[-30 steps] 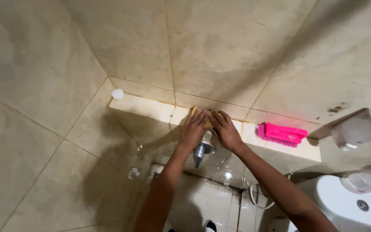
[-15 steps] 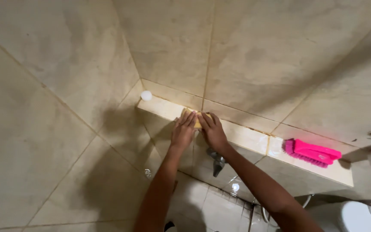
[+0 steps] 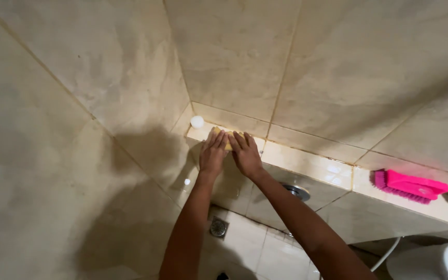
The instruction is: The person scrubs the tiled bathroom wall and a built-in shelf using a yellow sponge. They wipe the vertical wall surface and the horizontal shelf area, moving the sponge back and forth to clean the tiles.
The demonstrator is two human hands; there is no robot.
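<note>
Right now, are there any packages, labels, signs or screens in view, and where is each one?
None in view: no package, label, sign or screen. Only both hands pressing a yellow sponge on the tiled ledge, a small white ball in the corner, a pink scrub brush at the ledge's right.

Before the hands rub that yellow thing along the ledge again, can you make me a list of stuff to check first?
1. Both hands on the yellow sponge: ok, left hand and right hand press it side by side.
2. Sponge flat on the tiled ledge: ok.
3. Small white ball in the corner, apart from the hands: ok, but close.
4. Pink scrub brush out of the way: ok, far along the ledge.
5. Ledge wet or soapy: cannot tell.
</note>
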